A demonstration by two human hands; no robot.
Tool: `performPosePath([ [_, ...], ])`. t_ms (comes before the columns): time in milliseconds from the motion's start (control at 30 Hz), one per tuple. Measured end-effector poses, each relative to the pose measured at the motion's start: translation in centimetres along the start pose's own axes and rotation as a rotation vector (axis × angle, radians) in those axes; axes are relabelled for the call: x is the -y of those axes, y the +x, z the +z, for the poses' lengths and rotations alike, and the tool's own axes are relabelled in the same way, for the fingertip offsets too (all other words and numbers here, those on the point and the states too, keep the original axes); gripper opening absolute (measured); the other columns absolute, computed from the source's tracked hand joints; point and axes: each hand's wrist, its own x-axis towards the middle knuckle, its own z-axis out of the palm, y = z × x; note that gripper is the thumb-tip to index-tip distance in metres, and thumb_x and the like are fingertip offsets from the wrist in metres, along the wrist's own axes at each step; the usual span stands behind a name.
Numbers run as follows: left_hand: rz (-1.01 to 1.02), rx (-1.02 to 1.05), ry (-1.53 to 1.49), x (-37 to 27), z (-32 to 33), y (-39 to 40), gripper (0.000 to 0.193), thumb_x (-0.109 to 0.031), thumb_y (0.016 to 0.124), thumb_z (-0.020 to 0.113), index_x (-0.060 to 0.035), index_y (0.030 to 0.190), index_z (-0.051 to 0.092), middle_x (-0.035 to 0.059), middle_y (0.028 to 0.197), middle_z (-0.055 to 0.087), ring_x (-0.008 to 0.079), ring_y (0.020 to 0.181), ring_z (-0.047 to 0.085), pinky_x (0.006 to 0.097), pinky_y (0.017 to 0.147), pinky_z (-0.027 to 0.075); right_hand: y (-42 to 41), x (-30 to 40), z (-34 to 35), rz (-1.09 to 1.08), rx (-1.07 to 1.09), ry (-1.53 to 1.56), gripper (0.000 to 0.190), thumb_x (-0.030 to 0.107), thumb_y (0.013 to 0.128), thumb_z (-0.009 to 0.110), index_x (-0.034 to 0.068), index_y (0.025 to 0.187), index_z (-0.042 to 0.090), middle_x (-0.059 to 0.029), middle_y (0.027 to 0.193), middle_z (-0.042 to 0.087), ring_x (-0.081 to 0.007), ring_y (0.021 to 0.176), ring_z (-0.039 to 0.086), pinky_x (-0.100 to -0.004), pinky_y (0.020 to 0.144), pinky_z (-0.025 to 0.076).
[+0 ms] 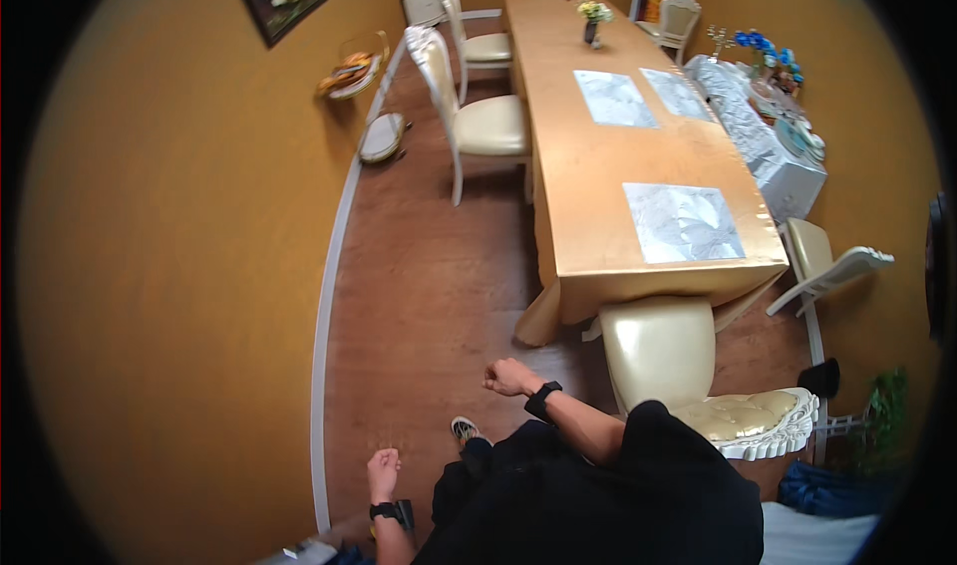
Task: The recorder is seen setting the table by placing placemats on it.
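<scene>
My right hand (511, 377), with a black band on its wrist, is loosely curled over the wooden floor, left of a cream padded chair (658, 348). Nothing shows in its fingers. Lower left, my left hand (383, 471) is closed too, near the white skirting board, and it seems to hold nothing. Beyond them stands a long table with a gold tablecloth (591, 229). Grey-white patterned placemats (684, 223) lie flat on it. A dark vase of pale flowers (591, 31) stands near its far end.
Cream chairs (490, 126) line the table's left side; another chair (811, 255) is at the right. A side table with silvery cloth (777, 173) bears plates and blue flowers (759, 44). A round-topped stool (382, 137) and a basket (351, 75) are along the left wall.
</scene>
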Motion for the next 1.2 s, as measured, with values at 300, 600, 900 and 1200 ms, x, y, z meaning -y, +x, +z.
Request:
performPosePath([
  [300, 0.306, 0.535, 0.585, -26.3, 9.6, 29.2, 0.016, -0.018, 0.092, 0.064, -0.0022, 0.096, 0.066, -0.0014, 0.073, 0.063, 0.0079, 0.064, 0.056, 0.0236, 0.061, 0.047, 8.4, -4.6, -12.8, 0.313, -0.569, 0.575, 0.032, 0.031, 0.085, 0.071, 0.000, 0.091, 0.068, -0.0099, 0.081, 0.070, -0.0178, 0.076, 0.066, -0.0313, 0.073, 0.052],
  [600, 0.131, 0.724, 0.506, -36.9, 27.7, 49.8, 0.017, -0.020, 0.095, 0.062, -0.0038, 0.099, 0.064, -0.0002, 0.077, 0.063, 0.0082, 0.069, 0.058, 0.0226, 0.063, 0.048, 23.6, -15.6, -31.9, 0.598, -1.109, 0.854, 0.028, 0.029, 0.081, 0.074, 0.001, 0.086, 0.069, -0.0073, 0.079, 0.069, -0.0148, 0.072, 0.063, -0.0294, 0.069, 0.051],
  [900, 0.383, 1.018, 0.600, -58.0, 50.8, 66.1, 0.018, -0.019, 0.096, 0.059, -0.0027, 0.102, 0.065, 0.0002, 0.083, 0.064, 0.0078, 0.075, 0.057, 0.0225, 0.071, 0.046, 30.7, -24.5, -50.9, 0.467, -1.230, 1.684, 0.032, 0.029, 0.090, 0.064, 0.009, 0.113, 0.055, -0.0037, 0.111, 0.053, -0.0172, 0.095, 0.050, -0.0338, 0.081, 0.046],
  [1200, 0.725, 1.170, 0.956, -73.0, 81.6, 83.5, 0.030, -0.026, 0.089, 0.066, 0.0000, 0.102, 0.067, 0.0082, 0.089, 0.070, 0.0156, 0.082, 0.063, 0.0301, 0.078, 0.050, 36.5, -33.2, -61.9, 0.554, -1.507, 1.771, 0.049, 0.031, 0.090, 0.063, 0.006, 0.130, 0.047, -0.0100, 0.130, 0.049, -0.0220, 0.114, 0.047, -0.0370, 0.091, 0.043],
])
